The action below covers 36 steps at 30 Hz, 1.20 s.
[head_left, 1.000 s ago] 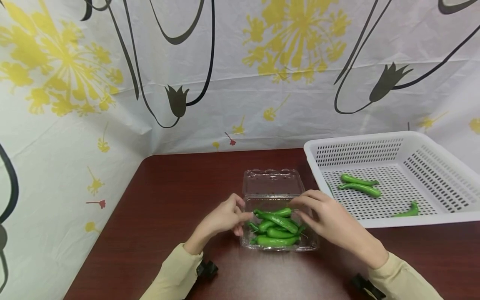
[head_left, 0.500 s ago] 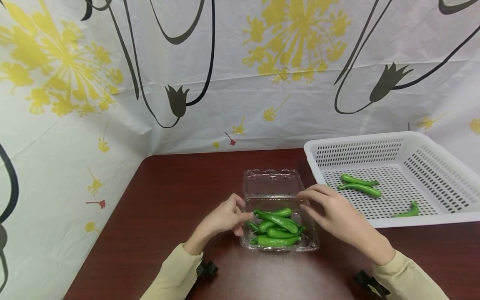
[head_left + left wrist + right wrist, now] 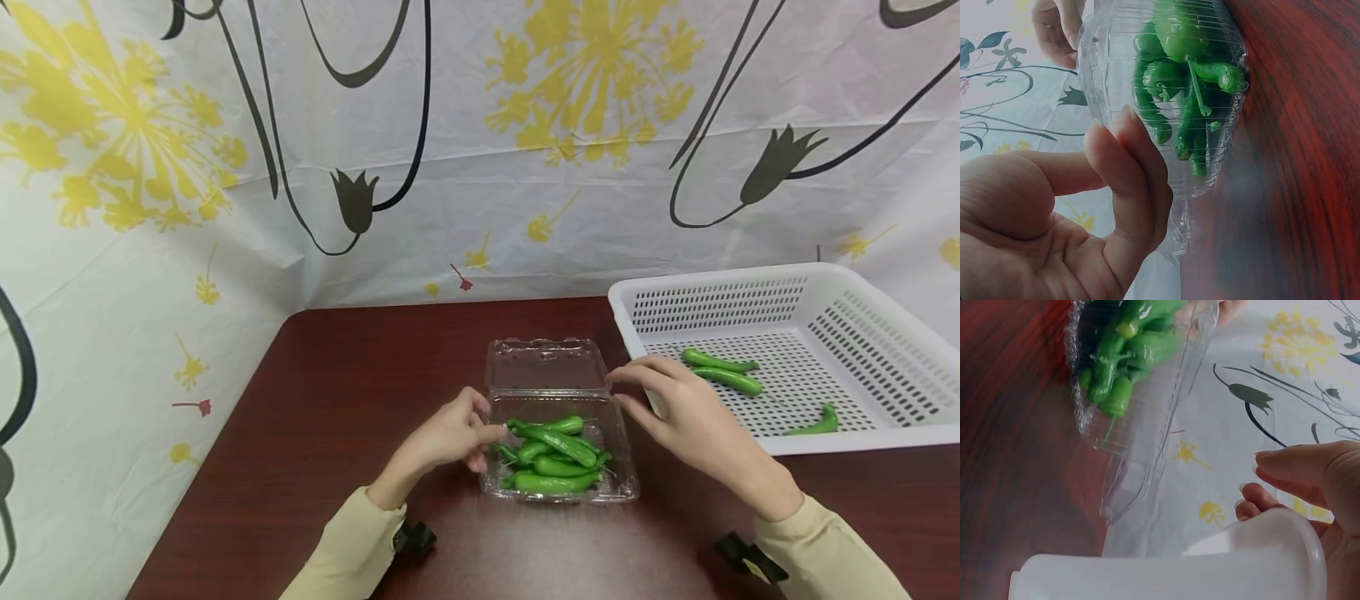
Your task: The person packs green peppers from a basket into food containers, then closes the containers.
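Green chili peppers [image 3: 558,446] lie piled in a clear plastic clamshell box [image 3: 619,479], its lid [image 3: 545,367] folded back away from me. At the box's left side, my left hand [image 3: 450,429] pinches the rim; in the left wrist view its curled fingers [image 3: 1138,169] overlap the clear wall [image 3: 1107,94]. My right hand [image 3: 686,417] hovers between the box and the white basket [image 3: 885,437], fingers loosely bent and holding nothing. Seen from the right wrist, thumb and fingers stand apart just above the white basket rim [image 3: 1166,569].
Inside the perforated basket lie a few more green peppers [image 3: 723,379], one of them [image 3: 817,421] near the front wall. Dark red wooden table [image 3: 360,375] surrounds the box. A patterned white cloth [image 3: 450,208] hangs behind and at the left.
My right hand has moved right, away from the box and over toward the basket's near left edge. The left hand and the peppers in the box have stayed put.
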{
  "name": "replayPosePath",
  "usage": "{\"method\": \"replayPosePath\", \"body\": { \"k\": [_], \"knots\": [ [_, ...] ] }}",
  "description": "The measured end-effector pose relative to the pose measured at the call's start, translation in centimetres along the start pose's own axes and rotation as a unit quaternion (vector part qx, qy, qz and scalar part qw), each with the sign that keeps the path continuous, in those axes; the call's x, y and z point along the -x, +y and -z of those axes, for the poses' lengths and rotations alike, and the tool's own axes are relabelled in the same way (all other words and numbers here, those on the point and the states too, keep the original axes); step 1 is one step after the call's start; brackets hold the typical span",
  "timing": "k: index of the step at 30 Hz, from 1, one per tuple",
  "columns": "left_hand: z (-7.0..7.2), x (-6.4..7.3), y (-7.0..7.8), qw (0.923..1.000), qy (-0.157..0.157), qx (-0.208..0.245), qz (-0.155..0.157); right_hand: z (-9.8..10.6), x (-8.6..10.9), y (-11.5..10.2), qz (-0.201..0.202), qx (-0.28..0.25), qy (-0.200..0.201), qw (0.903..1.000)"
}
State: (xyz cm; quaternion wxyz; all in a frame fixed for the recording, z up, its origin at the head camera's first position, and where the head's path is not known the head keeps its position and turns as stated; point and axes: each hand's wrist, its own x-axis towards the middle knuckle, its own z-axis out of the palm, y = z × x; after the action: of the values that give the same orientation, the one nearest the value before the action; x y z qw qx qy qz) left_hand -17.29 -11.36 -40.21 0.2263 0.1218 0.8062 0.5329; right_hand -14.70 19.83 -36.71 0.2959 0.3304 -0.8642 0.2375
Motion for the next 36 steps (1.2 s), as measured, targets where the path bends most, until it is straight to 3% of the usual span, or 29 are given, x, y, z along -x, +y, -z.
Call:
{"method": "replayPosePath", "body": {
  "k": [23, 36],
  "knots": [
    [0.0, 0.0, 0.0, 1.0000, 0.000, -0.002, 0.000, 1.2, 0.0, 2.0, -0.019, 0.025, 0.015, 0.9994],
    [0.0, 0.1, 0.1, 1.0000, 0.001, -0.009, 0.001, 1.6, 0.3, 3.0, -0.052, 0.041, 0.007, 0.9978]
  ]
}}
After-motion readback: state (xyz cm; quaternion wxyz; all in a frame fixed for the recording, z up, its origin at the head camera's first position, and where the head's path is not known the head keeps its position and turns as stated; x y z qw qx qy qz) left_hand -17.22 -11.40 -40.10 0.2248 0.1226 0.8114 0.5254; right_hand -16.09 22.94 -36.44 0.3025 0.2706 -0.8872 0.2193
